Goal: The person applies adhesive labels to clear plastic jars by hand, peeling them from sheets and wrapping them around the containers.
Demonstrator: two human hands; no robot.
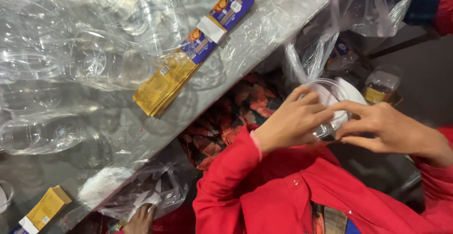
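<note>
- Head view: both hands close on one clear plastic jar [330, 103] held over the lap, off the bench edge; the left hand [292, 121] curls over its near side, fingers bent, grasping the wall.
- The right hand [384, 130] presses on the jar from the other side, thumb and forefinger pinched toward the left hand's fingertips; each grip is clenched on the jar.
- The jar is round, see-through, with a white disc [351, 92] showing at its top; whether that is a lid or a liner, I cannot tell.
- Red sleeves [226, 182] cover both arms.
- One more small clear container with a yellow label [381, 87] sits just beyond the right hand.
- A bench [264, 31] wrapped in clear plastic film carries many empty clear jars [89, 59], too overlapped to count.
- Two stacks of flat labels, yellow and blue: one long stack [188, 54] near the middle, one [45, 209] at the lower left.
- Another person's hand [140, 220] shows at the bottom edge, beside a crumpled clear bag [151, 187].
</note>
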